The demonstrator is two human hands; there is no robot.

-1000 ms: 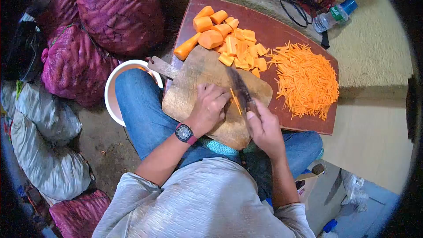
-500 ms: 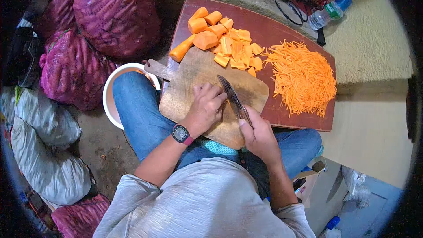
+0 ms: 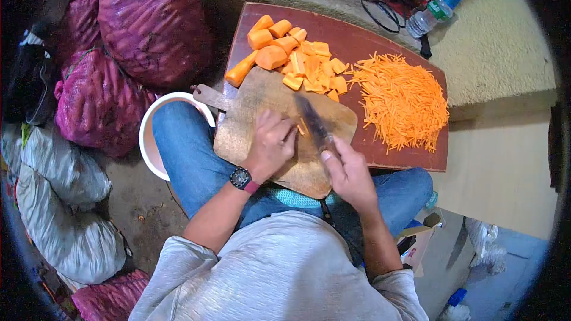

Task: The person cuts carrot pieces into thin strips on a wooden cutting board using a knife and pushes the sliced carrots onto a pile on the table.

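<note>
My right hand [image 3: 352,173] is wrapped round the handle of a knife [image 3: 313,120], whose blade is blurred and points up and to the left over the wooden cutting board [image 3: 238,122]. On the board, my left hand [image 3: 272,142] has its fingers curled and pressed together at a small carrot piece, mostly hidden under them. Thin carrot strips [image 3: 302,128] show between the fingertips and the blade. Beyond the board lie carrot chunks [image 3: 270,57] and flat carrot slices [image 3: 312,66]. A heap of shredded carrot [image 3: 404,104] sits to the right on the red-brown tabletop [image 3: 351,32].
A white tub [image 3: 146,145] stands by my left knee. Pink mesh sacks [image 3: 157,24] and white sacks [image 3: 62,220] crowd the left side. At the upper right, a plastic bottle [image 3: 423,21] lies near a black cable [image 3: 380,10] on the ledge.
The knife has moved slightly right, away from my left fingers, and its blade is now blurred. More of the cut carrot strips shows beside the fingertips. The whole view has shifted a little.
</note>
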